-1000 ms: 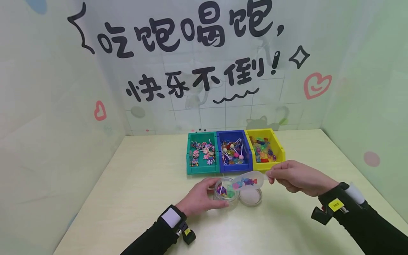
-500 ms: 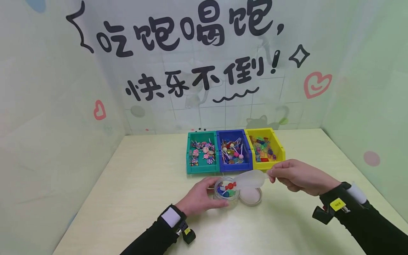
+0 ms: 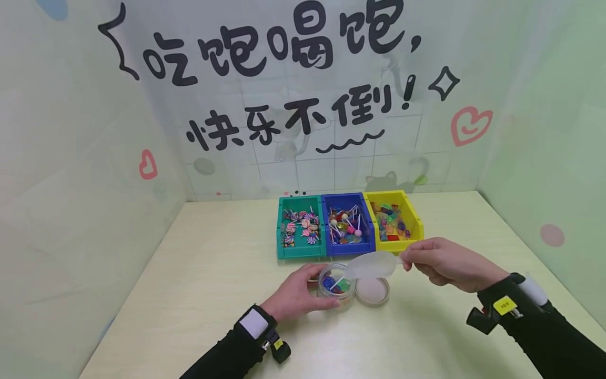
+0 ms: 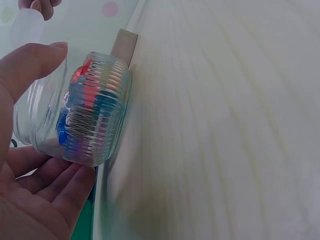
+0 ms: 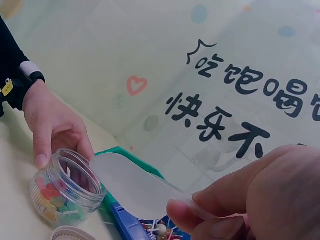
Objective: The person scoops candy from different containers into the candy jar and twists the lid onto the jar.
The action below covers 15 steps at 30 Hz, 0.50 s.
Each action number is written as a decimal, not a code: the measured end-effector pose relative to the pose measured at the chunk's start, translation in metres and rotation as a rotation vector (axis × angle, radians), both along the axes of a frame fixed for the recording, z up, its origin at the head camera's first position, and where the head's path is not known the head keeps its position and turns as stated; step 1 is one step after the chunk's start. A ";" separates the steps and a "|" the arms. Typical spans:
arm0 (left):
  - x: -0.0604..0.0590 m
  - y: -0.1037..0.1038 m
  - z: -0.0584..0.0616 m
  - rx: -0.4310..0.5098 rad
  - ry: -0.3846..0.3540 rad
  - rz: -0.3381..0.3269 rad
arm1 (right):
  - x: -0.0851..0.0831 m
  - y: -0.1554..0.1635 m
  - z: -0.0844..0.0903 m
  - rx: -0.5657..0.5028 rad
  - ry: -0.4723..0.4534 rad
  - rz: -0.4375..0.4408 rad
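Note:
My left hand [image 3: 300,297] grips a clear glass jar [image 3: 347,301] standing upright on the table. In the left wrist view, the thumb lies on one side of the ribbed jar [image 4: 95,110] and the fingers on the other. Colourful candies and a white stick show inside. My right hand [image 3: 447,263] pinches the thin handle of a translucent white scoop [image 3: 371,265]. The scoop's bowl tip is over the jar's mouth, and no candy shows on it. In the right wrist view the scoop [image 5: 135,185] is tilted towards the jar. A round whitish lid [image 3: 372,292] lies right beside the jar.
Behind the jar, three joined bins stand in a row: a green bin [image 3: 301,253] with swirl candies, a blue bin [image 3: 351,249] with lollipops, and a yellow bin [image 3: 417,225] with translucent candies. Printed walls enclose the table [image 3: 213,279] at the back and sides.
The wrapped candies on the scoop have slid off into the jar; a red one was at the lip half a second ago. The scoop has shifted slightly right. The left hand stays put.

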<state>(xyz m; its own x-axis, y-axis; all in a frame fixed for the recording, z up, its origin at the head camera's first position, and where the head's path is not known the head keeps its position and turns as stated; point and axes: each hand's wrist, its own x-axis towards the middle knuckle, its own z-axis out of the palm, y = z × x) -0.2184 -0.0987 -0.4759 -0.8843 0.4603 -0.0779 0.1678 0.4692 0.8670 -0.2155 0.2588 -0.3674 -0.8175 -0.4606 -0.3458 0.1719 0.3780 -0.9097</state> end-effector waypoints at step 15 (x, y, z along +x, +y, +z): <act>0.000 -0.001 0.000 0.001 0.003 -0.001 | -0.006 0.051 -0.028 0.042 0.007 -0.100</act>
